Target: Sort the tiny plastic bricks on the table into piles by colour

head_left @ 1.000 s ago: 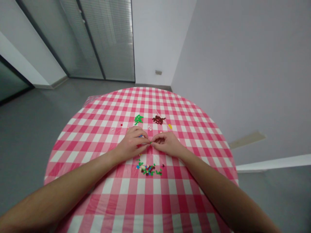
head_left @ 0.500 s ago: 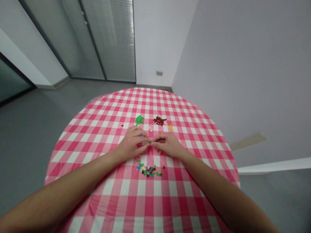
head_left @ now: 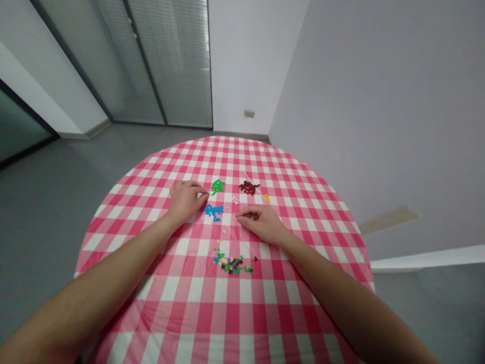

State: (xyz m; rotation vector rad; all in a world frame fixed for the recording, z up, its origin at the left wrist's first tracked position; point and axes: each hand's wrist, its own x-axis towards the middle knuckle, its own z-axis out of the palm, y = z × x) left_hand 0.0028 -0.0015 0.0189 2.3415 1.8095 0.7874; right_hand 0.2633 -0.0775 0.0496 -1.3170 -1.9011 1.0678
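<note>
My left hand [head_left: 185,199] reaches to the left edge of a pile of green toy bricks [head_left: 217,186]. Its thumb and forefinger pinch a small green brick at their tips. Just below and right of that hand lies a blue brick pile [head_left: 214,211]. My right hand [head_left: 262,221] rests over the middle of the table with curled fingers, thumb and forefinger tips close together; whatever may be between them is too small to make out. Nearer me is a mixed heap of bricks [head_left: 232,264] in green, brown, blue and cream.
A dark brown brick pile [head_left: 249,187] lies at the back, with yellow bricks [head_left: 267,198] to its right. Pale pieces [head_left: 235,200] sit between the piles. A red-and-white checked cloth [head_left: 197,313] covers the round table. A wall [head_left: 397,126] stands to the right.
My hands were together over the middle with a green brick at their fingertips. My left hand has moved away and left to the green pile, uncovering the blue pile. The right has barely moved.
</note>
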